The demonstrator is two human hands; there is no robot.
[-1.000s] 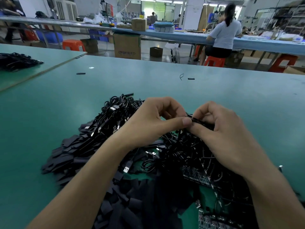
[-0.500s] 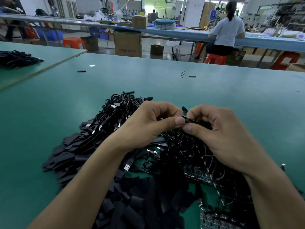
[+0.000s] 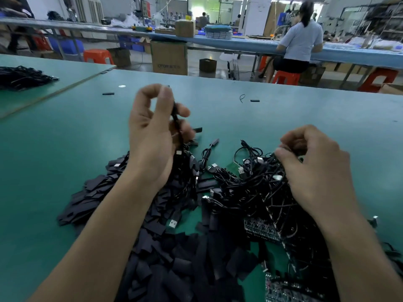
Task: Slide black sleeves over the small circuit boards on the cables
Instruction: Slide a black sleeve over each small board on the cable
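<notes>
We see even overhead light w/ soft shadows; left hand (image 3: 152,136) motion-blurred, far distance hazy, wide-angle bend at edges.

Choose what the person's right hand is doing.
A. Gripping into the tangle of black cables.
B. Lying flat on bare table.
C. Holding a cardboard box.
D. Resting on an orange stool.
A: the right hand curls its fingers into the cable tangle, while the left hand pinches one black cable above the pile.

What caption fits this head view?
Left hand holds up a cable; right hand grips the cable pile on the table.
</notes>
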